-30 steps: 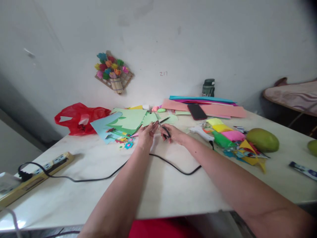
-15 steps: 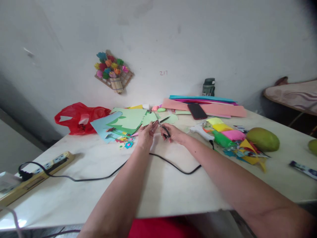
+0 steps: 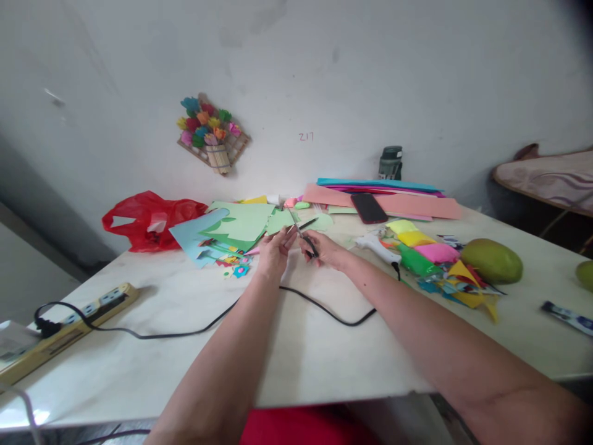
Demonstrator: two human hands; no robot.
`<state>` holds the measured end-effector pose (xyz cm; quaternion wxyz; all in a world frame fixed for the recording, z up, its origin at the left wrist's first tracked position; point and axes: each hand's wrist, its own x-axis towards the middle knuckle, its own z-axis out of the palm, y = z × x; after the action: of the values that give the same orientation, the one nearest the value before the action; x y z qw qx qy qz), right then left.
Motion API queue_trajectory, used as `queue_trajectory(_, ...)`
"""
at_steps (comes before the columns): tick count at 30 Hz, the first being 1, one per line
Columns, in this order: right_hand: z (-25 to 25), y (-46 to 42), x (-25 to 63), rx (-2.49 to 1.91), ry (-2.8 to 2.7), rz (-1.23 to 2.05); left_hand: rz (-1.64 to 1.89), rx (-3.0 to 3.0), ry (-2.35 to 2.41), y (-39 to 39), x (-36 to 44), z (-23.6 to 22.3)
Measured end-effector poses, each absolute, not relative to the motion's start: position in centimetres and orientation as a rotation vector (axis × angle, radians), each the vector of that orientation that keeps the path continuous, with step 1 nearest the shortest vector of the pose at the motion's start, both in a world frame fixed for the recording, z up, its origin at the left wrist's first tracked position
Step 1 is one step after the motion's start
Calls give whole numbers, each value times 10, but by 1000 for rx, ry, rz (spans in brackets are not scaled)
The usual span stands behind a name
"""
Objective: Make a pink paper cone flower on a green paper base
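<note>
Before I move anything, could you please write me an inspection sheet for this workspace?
Surface: pale table, crowded towards the wall; spills, nothing seen.
Things in use: scissors, blades pointing towards the wall; green paper beyond the left hand.
Clutter: red bag, phone, glue gun, coloured scraps, green fruit.
Hands: right hand holds the scissors; left is beside them, grip unclear.
Cables: black cable runs from the power strip, passing beneath both forearms.
Surroundings: flower decoration on the wall; bottle behind stacked paper.
</note>
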<state>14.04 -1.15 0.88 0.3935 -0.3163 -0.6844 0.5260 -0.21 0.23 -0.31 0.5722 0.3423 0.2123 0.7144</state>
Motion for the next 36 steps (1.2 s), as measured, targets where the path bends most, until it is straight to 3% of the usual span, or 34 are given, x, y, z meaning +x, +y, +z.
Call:
queue_trajectory(12,2,-3,131,-817,-1795,1094,1684,783,570,0,1,-3)
queue_trajectory(21,11,-12,137,-816,-1774,1250,1719,811,569,-4,2,5)
queue_trajectory(36,15,-6,145,-687,-1781,1220,1799,894,569,-19,12,28)
